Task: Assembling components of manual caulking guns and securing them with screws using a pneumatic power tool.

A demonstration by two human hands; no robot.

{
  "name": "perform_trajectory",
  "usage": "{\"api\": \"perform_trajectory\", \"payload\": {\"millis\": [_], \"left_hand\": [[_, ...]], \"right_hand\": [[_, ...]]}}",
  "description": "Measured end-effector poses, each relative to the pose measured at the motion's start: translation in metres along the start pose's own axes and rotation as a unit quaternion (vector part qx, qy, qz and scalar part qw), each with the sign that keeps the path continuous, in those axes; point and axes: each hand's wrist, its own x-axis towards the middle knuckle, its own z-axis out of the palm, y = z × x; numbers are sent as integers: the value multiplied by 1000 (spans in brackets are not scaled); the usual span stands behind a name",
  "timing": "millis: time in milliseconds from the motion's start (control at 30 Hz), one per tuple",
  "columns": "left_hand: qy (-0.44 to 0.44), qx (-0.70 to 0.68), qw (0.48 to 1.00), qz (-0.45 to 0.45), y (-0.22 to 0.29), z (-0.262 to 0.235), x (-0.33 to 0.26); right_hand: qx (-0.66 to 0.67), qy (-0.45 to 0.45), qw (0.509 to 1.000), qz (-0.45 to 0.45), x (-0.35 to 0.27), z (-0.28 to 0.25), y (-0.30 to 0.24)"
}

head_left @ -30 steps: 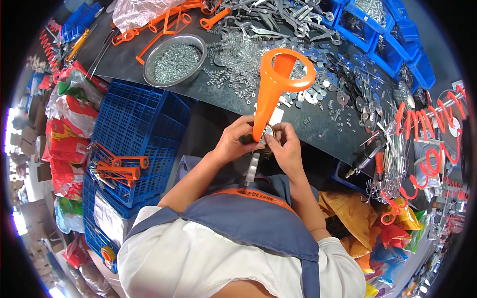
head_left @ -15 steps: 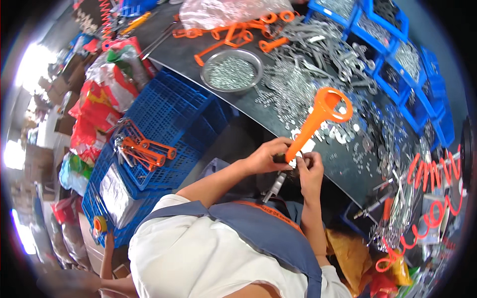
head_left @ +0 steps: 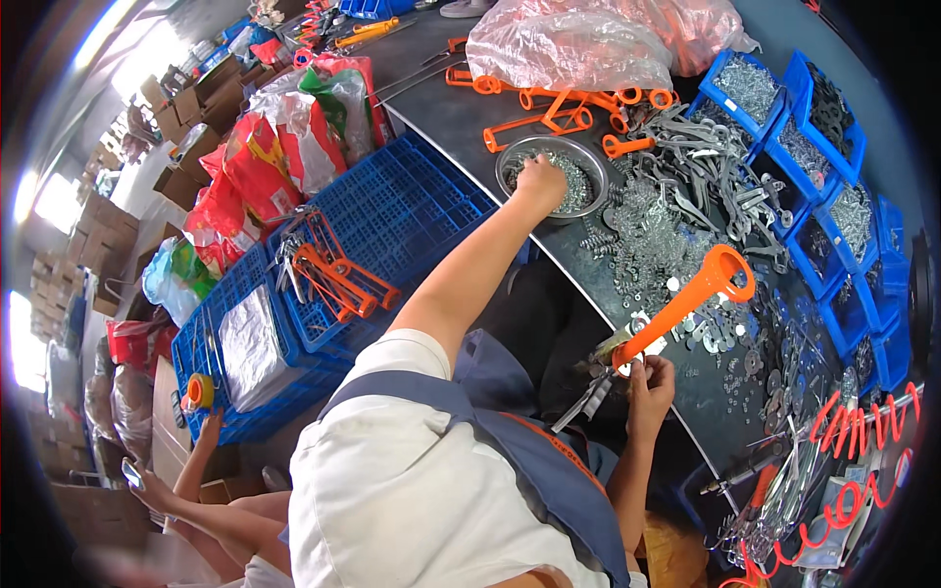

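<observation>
My left hand (head_left: 542, 184) reaches into a round metal bowl (head_left: 595, 203) of small shiny metal parts on the table. Its fingers are bent down among the parts, and their tips are hidden. In front of my body, my right hand (head_left: 649, 387) is closed on the lower end of an orange ring-ended frame (head_left: 676, 312). This frame tilts up to the right, its open ring over the table. A grey metal lever (head_left: 586, 400) sticks out below its lower end, beside my right fingers.
Loose springs, washers and grey levers (head_left: 720, 162) cover the dark table (head_left: 461, 127). Blue bins (head_left: 818, 167) line its right side; more orange frames (head_left: 564, 113) lie behind the bowl. Blue crates (head_left: 392, 211) stand left. Another person's hand (head_left: 208, 431) is by a yellow tape roll (head_left: 200, 391).
My left hand has left the orange frame and moved up and left into the metal bowl. My right hand still holds the frame. The whole view has shifted.
</observation>
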Motion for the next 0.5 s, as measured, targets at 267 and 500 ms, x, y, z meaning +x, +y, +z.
{"api": "perform_trajectory", "payload": {"millis": [267, 500], "left_hand": [[1, -240, 968, 67, -25, 14, 22], [71, -36, 991, 110, -18, 35, 29]], "right_hand": [[-49, 90, 994, -37, -12, -49, -29], [-642, 318, 695, -68, -30, -288, 1]]}}
